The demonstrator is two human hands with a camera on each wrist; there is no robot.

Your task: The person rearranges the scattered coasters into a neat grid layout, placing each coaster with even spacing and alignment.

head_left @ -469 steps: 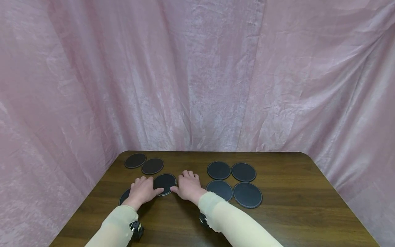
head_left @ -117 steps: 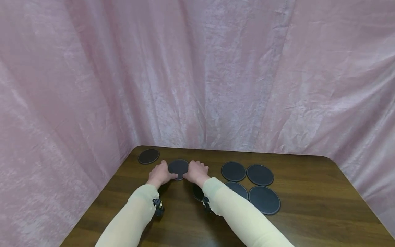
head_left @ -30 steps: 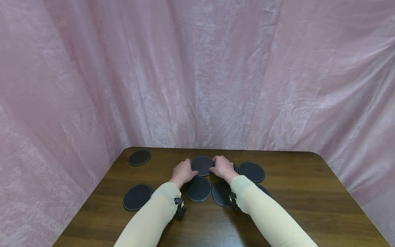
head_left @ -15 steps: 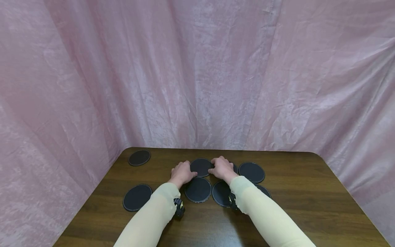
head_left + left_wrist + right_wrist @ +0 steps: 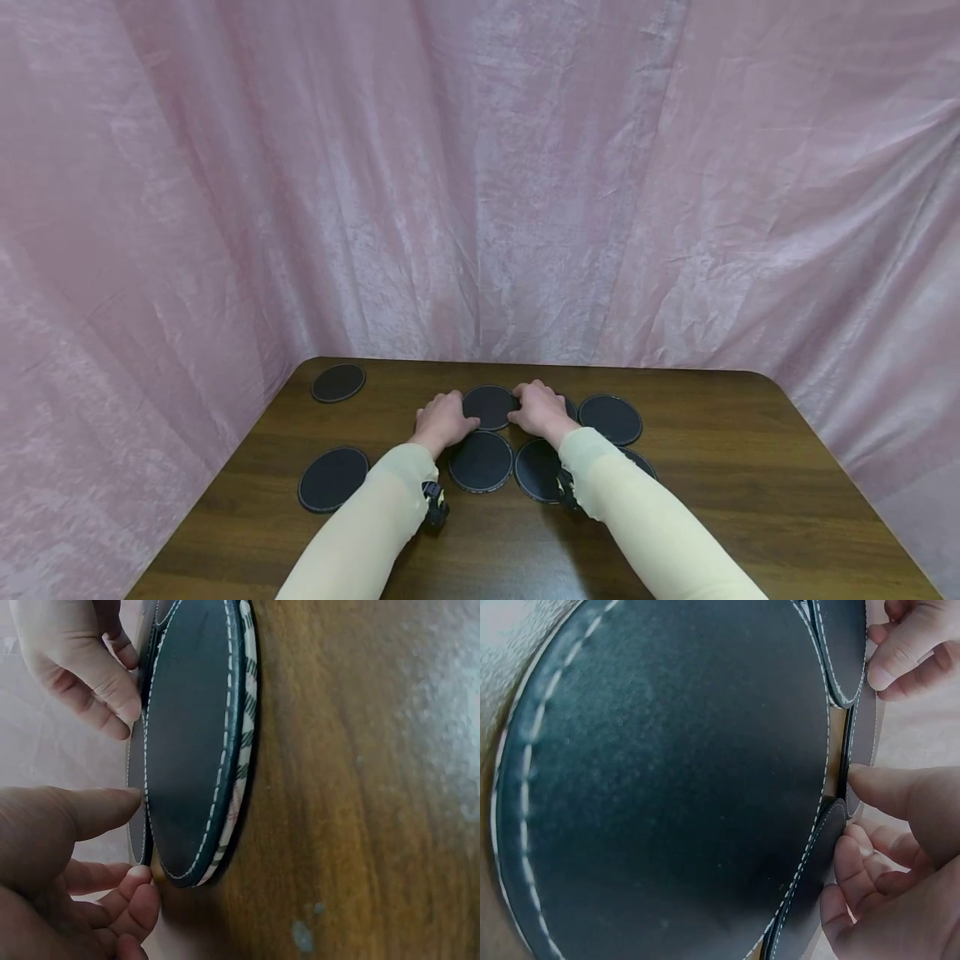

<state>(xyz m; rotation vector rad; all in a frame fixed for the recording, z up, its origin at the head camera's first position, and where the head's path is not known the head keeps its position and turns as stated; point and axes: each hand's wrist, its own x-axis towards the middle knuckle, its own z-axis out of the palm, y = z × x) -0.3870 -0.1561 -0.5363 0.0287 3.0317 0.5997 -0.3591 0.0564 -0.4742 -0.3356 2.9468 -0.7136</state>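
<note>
Pinching round stitched leather coaster [image 5: 490, 406], both hands.

The right hand [image 5: 542, 410] covers most of a coaster [image 5: 571, 407] behind it, and the right sleeve [image 5: 645, 533] hides much of another coaster [image 5: 643, 461] toward the bench's [image 5: 750, 517] right edge. The bench's near edge is cut off by the frame.

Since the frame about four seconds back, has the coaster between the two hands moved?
Yes. The held coaster went rightward, away from the lone coaster at the table's far left corner, and now lies beside the right-hand group of coasters.
</note>
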